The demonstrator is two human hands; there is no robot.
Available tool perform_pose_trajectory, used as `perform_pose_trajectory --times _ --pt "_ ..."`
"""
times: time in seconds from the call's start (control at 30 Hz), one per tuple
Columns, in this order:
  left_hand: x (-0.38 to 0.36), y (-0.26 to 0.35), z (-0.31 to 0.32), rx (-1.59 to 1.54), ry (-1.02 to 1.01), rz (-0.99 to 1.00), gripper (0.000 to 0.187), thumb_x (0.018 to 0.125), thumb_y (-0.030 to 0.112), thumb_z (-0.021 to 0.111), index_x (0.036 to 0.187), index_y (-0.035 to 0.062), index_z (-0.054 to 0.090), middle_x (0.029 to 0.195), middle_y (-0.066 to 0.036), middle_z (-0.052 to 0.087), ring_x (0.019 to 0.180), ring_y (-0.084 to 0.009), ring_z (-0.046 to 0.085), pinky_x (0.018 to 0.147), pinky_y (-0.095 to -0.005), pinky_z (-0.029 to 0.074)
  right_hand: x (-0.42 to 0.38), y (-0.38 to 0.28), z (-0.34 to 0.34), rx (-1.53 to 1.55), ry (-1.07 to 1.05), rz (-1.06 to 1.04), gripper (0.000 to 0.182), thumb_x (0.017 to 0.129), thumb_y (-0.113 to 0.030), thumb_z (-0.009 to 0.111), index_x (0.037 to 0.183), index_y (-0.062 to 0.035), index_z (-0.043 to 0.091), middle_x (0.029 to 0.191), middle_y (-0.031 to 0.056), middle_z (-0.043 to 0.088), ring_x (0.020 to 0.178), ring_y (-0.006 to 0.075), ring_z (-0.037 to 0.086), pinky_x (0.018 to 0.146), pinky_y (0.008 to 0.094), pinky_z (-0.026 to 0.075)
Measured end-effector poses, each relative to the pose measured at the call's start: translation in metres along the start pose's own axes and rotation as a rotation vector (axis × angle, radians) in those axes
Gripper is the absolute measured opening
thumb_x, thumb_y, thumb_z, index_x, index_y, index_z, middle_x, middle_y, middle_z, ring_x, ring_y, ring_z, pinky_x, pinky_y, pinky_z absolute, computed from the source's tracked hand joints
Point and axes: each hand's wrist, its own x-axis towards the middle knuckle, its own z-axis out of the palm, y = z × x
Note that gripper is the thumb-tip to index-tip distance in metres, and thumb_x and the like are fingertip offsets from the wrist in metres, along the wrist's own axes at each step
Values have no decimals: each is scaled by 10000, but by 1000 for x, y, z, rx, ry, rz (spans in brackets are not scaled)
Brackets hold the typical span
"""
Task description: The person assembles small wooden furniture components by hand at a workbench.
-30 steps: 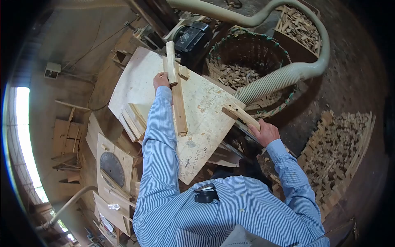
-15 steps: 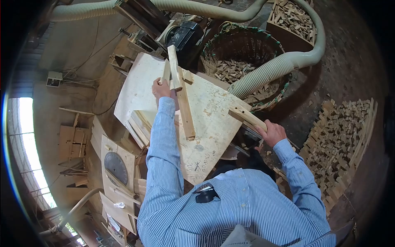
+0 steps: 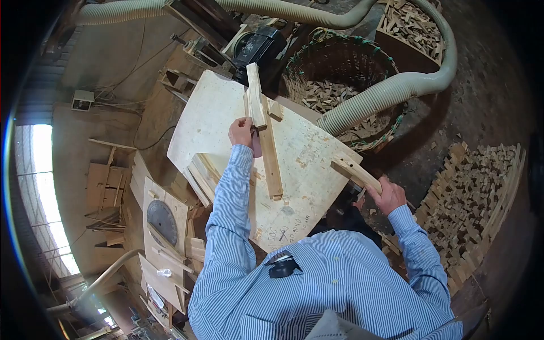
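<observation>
On the left part of the pale tabletop point(image 3: 306, 198), my left hand point(image 3: 241, 132) has its fingers curled at the near end of a short wooden strip point(image 3: 247, 103). That strip lies along the left side of a thicker wooden block point(image 3: 256, 96). Below the block, a long wooden batten point(image 3: 272, 170) runs towards me. My right hand point(image 3: 391, 195) is wrapped round the end of a wooden bar point(image 3: 357, 171) with dark holes, at the table's right edge. My left fingertips are partly hidden.
Wood offcuts fill the bottom of a wicker basket point(image 3: 294, 85) behind the table, with a ribbed hose point(image 3: 368, 105) leading over its rim. Stacked wood pieces point(image 3: 467, 198) stand at right. A black motor point(image 3: 260, 45) is behind. A round saw blade point(image 3: 162, 222) lies at left.
My left hand has shifted slightly right, closer to the thicker block, and the strip now lies against it. My right hand still grips the bar. The whole view has swung a little.
</observation>
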Motion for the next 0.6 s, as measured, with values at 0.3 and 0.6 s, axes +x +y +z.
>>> perform_pose_trajectory --times 0.3,0.6 --pt "38 22 19 -147 1 -111 221 929 116 791 1055 -65 778 854 -106 770 653 -136 704 610 -269 606 -1 -3 -4 -6 -8 -8 533 993 -571 630 943 -40 618 829 214 737 746 401 736 708 500 587" --pt "56 21 29 -246 45 -144 186 950 99 782 1063 -49 783 877 -103 771 647 -123 686 598 -270 604 2 -4 -2 23 -50 6 493 992 -526 644 941 -37 609 819 228 728 735 406 725 714 516 578"
